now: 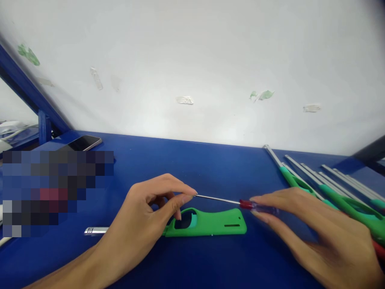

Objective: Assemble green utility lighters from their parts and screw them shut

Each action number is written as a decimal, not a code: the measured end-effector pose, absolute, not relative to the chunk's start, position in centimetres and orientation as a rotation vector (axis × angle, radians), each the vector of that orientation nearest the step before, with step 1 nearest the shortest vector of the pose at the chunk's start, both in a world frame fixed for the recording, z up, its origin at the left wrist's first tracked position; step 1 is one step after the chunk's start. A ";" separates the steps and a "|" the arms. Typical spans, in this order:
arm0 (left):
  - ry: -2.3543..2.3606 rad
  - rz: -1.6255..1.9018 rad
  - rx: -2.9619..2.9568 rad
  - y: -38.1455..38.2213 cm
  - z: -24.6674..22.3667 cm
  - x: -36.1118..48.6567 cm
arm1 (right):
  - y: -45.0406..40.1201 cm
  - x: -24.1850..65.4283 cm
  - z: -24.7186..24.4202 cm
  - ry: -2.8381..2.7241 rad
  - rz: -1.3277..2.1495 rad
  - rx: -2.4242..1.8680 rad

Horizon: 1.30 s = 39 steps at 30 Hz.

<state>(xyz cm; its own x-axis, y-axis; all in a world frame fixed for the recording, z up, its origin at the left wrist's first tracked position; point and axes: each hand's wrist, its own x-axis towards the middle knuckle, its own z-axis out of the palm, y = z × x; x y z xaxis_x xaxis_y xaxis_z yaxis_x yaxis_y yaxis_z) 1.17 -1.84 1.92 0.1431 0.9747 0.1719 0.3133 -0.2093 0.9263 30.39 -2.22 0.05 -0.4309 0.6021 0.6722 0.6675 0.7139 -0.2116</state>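
Note:
A screwdriver (218,198) with a thin metal shaft and a red and clear purplish handle is held nearly level above the table. My right hand (319,228) grips its handle between thumb and fingers. At the far end of the shaft, the thumb and index finger of my left hand (150,212) pinch the tip; whether a small part sits there too is hidden. Just below lies a green gas lighter (210,223) with a teal trigger, its silver nozzle (95,230) pointing left and partly covered by my left wrist.
Several more green lighters (339,196) with silver nozzles lie at the right, partly behind my right hand. A phone (86,141) rests at the back left, beside a pixelated patch. The blue tabletop (168,156) meets a white wall (210,52) bearing tape scraps.

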 end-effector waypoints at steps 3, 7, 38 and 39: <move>1.261 1.073 1.678 -2.0 1.9 1.2 | -2.5 30.4 0.2 -2.120 -0.098 -0.945; 1.250 1.059 1.675 -2.2 1.9 1.2 | -3.0 30.3 0.7 -2.089 -0.033 -0.925; 0.976 0.983 2.305 -1.1 1.6 8.9 | -3.1 30.3 6.5 -1.743 0.544 -0.844; 0.983 0.982 2.315 -0.9 1.5 8.9 | -3.0 30.3 6.4 -1.759 0.559 -0.852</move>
